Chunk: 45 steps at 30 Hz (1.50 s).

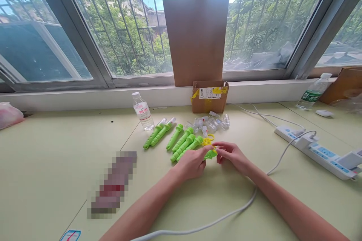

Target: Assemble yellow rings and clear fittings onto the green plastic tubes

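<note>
My left hand (194, 162) is closed around a green ribbed plastic tube (210, 154), most of which the fingers hide. Thumb and fingertips of my right hand (230, 155) pinch a small yellow ring (214, 150) at the end of that tube. Just beyond the hands lie loose yellow rings (207, 141). Several more green tubes (181, 147) lie side by side to the left of my left hand. Two green tubes with clear tips (162, 134) rest farther left. Behind the rings is a pile of clear plastic bottle-like pieces (213, 123).
A water bottle (143, 112) stands at back left, another bottle (314, 92) at back right. A small cardboard box (209, 101) stands before a brown board (196, 41). A power strip (316, 153) lies right; its white cable (220, 216) passes under my right forearm. A blurred object (113, 184) lies left.
</note>
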Motion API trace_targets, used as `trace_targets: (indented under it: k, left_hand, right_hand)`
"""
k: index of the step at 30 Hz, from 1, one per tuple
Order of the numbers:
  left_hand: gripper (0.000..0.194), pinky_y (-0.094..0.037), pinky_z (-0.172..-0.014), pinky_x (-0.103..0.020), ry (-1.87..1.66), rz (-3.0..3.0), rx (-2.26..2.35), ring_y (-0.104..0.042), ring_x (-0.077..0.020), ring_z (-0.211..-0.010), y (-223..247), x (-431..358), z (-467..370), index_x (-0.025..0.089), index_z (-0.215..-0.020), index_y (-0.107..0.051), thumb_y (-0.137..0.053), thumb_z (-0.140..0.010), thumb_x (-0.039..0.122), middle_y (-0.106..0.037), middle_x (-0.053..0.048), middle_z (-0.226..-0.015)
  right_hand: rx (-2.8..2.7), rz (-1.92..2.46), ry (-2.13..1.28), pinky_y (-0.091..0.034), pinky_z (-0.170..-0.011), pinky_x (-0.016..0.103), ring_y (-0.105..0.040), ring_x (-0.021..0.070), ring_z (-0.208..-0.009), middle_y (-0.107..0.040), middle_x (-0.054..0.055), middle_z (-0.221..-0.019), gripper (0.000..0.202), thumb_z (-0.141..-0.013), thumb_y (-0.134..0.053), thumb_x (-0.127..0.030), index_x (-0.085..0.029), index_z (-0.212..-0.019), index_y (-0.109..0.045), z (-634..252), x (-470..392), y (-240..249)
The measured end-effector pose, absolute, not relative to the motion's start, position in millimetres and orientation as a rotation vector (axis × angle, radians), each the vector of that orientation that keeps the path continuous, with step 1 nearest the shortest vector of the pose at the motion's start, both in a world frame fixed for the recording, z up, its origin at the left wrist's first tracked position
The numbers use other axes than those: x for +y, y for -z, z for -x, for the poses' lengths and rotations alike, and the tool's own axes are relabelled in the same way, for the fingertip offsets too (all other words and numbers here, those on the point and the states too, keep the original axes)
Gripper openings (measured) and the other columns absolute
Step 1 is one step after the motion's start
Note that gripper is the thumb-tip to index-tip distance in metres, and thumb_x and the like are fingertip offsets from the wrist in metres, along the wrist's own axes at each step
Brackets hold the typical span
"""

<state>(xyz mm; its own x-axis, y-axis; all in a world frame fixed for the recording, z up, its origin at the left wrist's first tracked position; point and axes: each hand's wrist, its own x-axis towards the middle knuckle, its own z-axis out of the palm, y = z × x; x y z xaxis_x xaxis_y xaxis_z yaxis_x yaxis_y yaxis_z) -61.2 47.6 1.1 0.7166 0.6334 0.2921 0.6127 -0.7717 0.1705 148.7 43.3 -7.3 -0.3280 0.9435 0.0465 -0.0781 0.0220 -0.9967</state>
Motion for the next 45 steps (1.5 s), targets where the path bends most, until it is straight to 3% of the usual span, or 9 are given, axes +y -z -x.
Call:
trace_targets:
  k: [14,20,25,45]
  left_hand:
    - [0.070,-0.047,-0.065,-0.027,-0.554,-2.733,0.980,-0.062,-0.0179,-0.081,-3,48,61,0.025,-0.138,-0.030,-0.045,-0.072,0.008,-0.065,-0.003,-0.111]
    - [0.067,-0.047,-0.066,-0.026,-0.633,-2.594,1.005,-0.063,-0.0168,-0.079,-6,47,61,0.026,-0.139,-0.030,-0.049,-0.077,0.010,-0.067,-0.002,-0.100]
    - [0.047,-0.048,-0.069,-0.027,-0.687,-2.499,1.054,-0.064,-0.0182,-0.084,-4,46,58,0.028,-0.134,-0.038,-0.048,-0.088,0.031,-0.066,-0.004,-0.107]
    - [0.048,-0.049,-0.072,-0.029,-0.676,-2.534,1.049,-0.065,-0.0201,-0.089,-2,47,58,0.028,-0.135,-0.040,-0.049,-0.088,0.028,-0.067,-0.004,-0.108]
  right_hand:
    - [-1.396,0.930,-1.473,-0.051,-0.057,0.031,-0.060,0.0147,-0.058,-0.063,0.001,-0.068,0.040,-0.075,-0.068,-0.042,-0.017,-0.107,-0.064,-149,44,9]
    - [-1.384,0.920,-1.338,-0.051,-0.057,0.029,-0.060,0.0139,-0.057,-0.063,0.000,-0.070,0.029,-0.076,-0.068,-0.039,-0.019,-0.096,-0.063,-146,43,10]
    - [-1.411,0.944,-1.199,-0.048,-0.055,0.027,-0.058,0.0125,-0.055,-0.058,-0.001,-0.064,0.021,-0.075,-0.070,-0.037,-0.018,-0.076,-0.061,-146,43,12]
    - [-1.507,0.897,-1.160,-0.049,-0.053,0.026,-0.056,0.0116,-0.059,-0.057,-0.002,-0.072,0.020,-0.074,-0.072,-0.032,-0.020,-0.081,-0.058,-141,41,20]
